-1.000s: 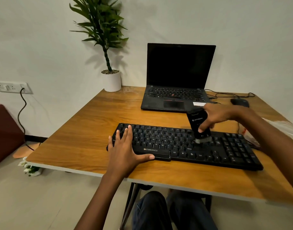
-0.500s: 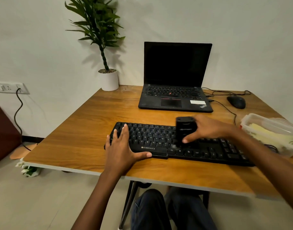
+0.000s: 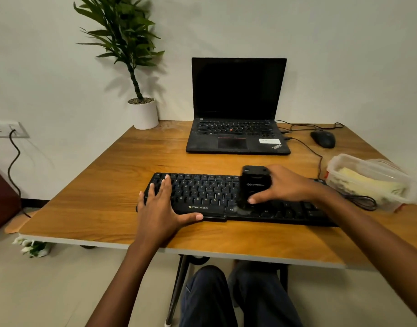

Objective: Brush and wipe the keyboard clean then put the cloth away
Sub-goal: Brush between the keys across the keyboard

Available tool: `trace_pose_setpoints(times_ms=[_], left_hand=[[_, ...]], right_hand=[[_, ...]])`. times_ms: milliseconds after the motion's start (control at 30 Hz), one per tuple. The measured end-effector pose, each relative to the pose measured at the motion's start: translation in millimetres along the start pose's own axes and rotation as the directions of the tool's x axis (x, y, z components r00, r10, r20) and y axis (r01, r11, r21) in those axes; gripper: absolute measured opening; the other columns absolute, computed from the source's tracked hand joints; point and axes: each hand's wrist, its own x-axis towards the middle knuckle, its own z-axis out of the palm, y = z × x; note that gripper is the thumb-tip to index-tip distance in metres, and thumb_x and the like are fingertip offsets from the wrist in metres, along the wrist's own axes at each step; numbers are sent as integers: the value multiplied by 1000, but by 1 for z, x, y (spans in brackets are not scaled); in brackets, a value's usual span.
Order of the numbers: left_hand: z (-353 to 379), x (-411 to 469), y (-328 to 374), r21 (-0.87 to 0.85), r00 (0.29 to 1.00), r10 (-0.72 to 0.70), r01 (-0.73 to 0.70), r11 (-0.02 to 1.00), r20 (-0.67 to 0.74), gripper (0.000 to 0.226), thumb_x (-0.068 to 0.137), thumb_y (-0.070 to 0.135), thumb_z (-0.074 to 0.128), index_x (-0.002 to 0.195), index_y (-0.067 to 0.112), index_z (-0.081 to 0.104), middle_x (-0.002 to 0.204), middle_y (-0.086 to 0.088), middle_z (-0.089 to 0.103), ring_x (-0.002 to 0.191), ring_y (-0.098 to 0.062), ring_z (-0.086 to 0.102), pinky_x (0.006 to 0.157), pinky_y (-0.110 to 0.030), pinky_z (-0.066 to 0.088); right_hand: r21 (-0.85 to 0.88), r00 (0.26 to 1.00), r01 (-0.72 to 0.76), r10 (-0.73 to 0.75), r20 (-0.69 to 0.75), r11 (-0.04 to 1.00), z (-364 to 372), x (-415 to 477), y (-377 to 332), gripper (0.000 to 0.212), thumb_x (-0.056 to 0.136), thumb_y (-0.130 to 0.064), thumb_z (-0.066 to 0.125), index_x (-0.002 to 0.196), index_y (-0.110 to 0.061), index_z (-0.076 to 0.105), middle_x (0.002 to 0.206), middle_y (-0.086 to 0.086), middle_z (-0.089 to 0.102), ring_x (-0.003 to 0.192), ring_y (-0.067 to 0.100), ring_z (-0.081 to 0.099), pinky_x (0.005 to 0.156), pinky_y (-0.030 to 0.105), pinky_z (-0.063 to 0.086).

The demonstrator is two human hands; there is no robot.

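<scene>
Lying on the counter (image 3: pixel 96 208), the black keyboard (image 3: pixel 202 192) is pressed at its left end by the left hand (image 3: pixel 160 211), fingers (image 3: pixel 166 185) straight. In the clear box (image 3: pixel 344 161) beside it a yellow cloth (image 3: pixel 365 182) is seen; the brush (image 3: pixel 255 182) is gripped on the keys by the right hand (image 3: pixel 290 185).

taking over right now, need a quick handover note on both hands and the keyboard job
Left hand: flat on the left end of the keyboard, steadying it.
Right hand: grip on the brush, bristles on the keys near the middle.
Cloth: apparently the yellow one in the tub at right, untouched.
Done: brushing under way; how far along cannot be told.
Left: finish brushing, wipe, put the cloth away.
</scene>
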Motion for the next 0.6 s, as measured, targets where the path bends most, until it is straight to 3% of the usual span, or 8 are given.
trace_pose_setpoints(times_ms=[133, 233, 300, 367, 467, 600], left_hand=[[-1, 0, 1, -4, 1000, -1, 1, 1000, 22, 131, 46, 83, 43, 152, 19, -1, 158, -6, 13, 146, -23, 1, 118, -42, -5], [-7, 0, 3, 19, 997, -3, 2, 1000, 83, 130, 48, 82, 44, 151, 21, -5, 159, -4, 7, 146, -24, -2, 115, -49, -10], [-12, 5, 12, 49, 990, 38, -45, 998, 132, 129, 50, 81, 48, 151, 22, -7, 159, 0, 1, 146, -24, -7, 108, -57, -17], [-12, 17, 32, 63, 968, 145, -161, 985, 207, 129, 53, 79, 53, 150, 21, -9, 159, 1, -5, 144, -21, -14, 102, -59, -24], [-6, 34, 63, 96, 886, 301, -354, 930, 353, 129, 62, 71, 64, 149, 17, -15, 158, -1, -11, 142, -18, -23, 99, -62, -30], [-2, 51, 70, 139, 815, 311, -424, 895, 489, 131, 64, 69, 66, 148, 15, -19, 157, -1, -16, 139, -19, -29, 97, -64, -30]], right_hand=[[-139, 992, -115, 121, 34, 984, -38, -29, 7, 40, 75, -13, 74, 83, -32, 40, 91, -12, 52, 77, 1, 51, 57, 0, 42], [-266, 992, -111, 124, 32, 957, -47, -22, -6, 36, 71, -20, 79, 94, -23, 52, 93, -6, 61, 88, 11, 60, 68, 11, 48], [-196, 999, -45, 47, 2, 980, -36, -9, -11, 38, 71, -20, 78, 101, -20, 54, 96, -4, 63, 88, 9, 62, 67, 13, 49], [-56, 998, 23, -26, -51, 998, -16, 1, -15, 37, 72, -19, 78, 96, -30, 52, 93, -12, 61, 82, -3, 60, 64, 7, 47], [31, 997, 63, -62, -39, 998, 2, 1, -4, 39, 72, -12, 77, 91, -34, 51, 89, -15, 60, 76, -15, 58, 62, 2, 43], [40, 995, -98, 99, -16, 994, -24, -32, 25, 36, 74, -11, 75, 87, -30, 47, 86, -9, 58, 77, 4, 59, 56, 6, 45]])
